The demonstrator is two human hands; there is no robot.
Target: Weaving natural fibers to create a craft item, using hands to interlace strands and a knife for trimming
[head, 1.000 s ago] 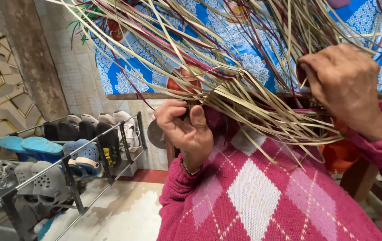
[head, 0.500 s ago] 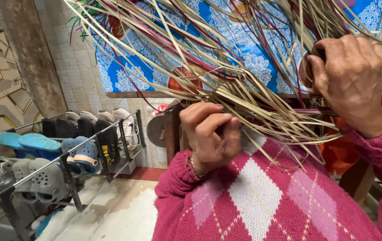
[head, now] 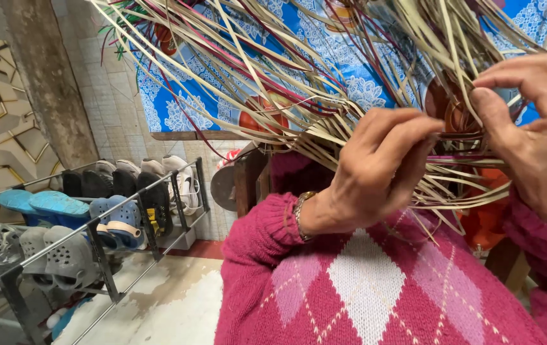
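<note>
A loose bundle of long straw-coloured and dark red strips [head: 267,76] fans out from the upper right toward the upper left. My left hand [head: 375,172] is raised in the middle, fingers curled into the strips where they gather. My right hand [head: 535,128] is at the right edge, thumb and fingers pinching strips at the woven part [head: 459,166]. Both arms wear a pink sweater with a diamond pattern [head: 363,287].
A metal shoe rack [head: 101,249] with sandals and clogs stands at the lower left. A blue patterned cloth [head: 324,57] hangs behind the strips. A wooden piece of furniture [head: 248,185] stands behind my left arm. Pale tiled floor [head: 164,306] lies below.
My left hand has risen from below the bundle and moved right into the strips, close to my right hand. The right hand shifted slightly right and kept its hold.
</note>
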